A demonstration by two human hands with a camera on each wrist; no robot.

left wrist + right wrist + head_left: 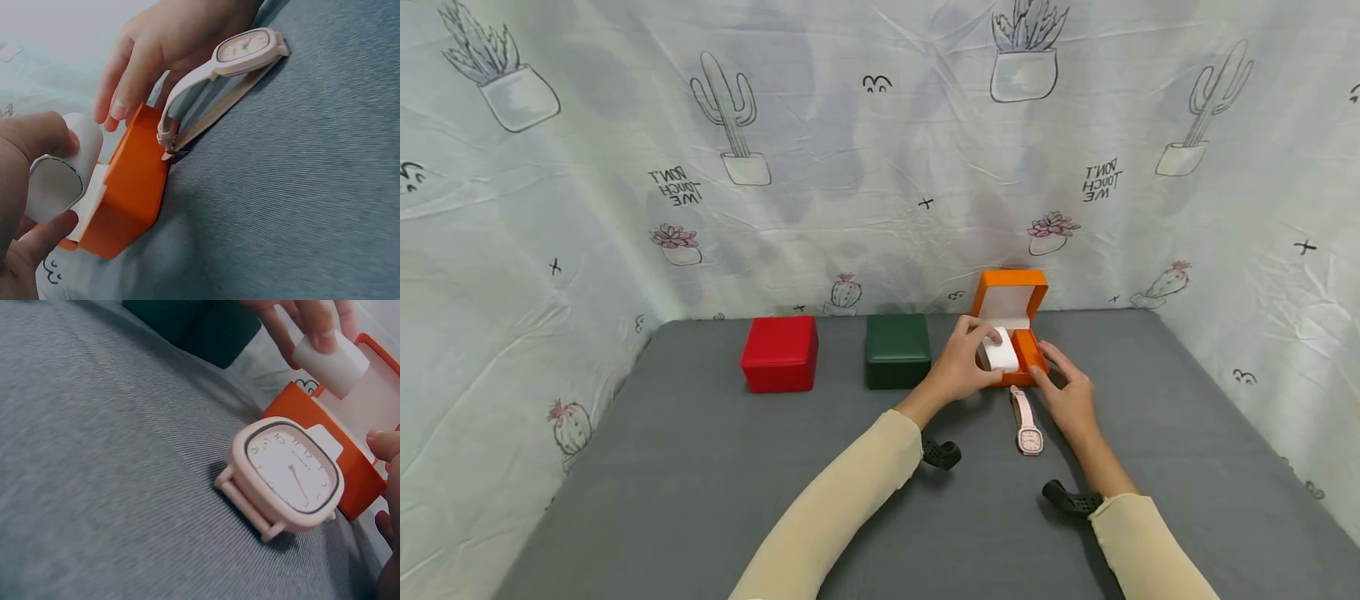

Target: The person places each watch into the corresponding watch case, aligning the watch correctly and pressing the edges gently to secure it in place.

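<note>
Nearest me, the pink wristwatch (1026,422) lies flat on the grey worktop (700,467), face up, its strap running toward the orange watch box (1009,327) and its buckle end right against the box's front wall. My right hand (1066,392) sits at about one o'clock from the watch face, fingers loosely spread and steadying the box's right front corner; it grips nothing. I should keep that light pressure, since the box looks light enough to skid.

My left hand (961,363) pinches the white watch cushion (1000,350) between thumb and fingers, just above the box's open tray. I judge the careful way is to hold the cushion by its ends, keep it level, and move it straight up or down so it does not snag the tray's walls or tip the raised lid (1011,298) backward.

Farther off, at about ten o'clock, stand the closed green box (897,350) and, beyond it to the left, the closed red box (780,353), both well apart from my hands.
</note>
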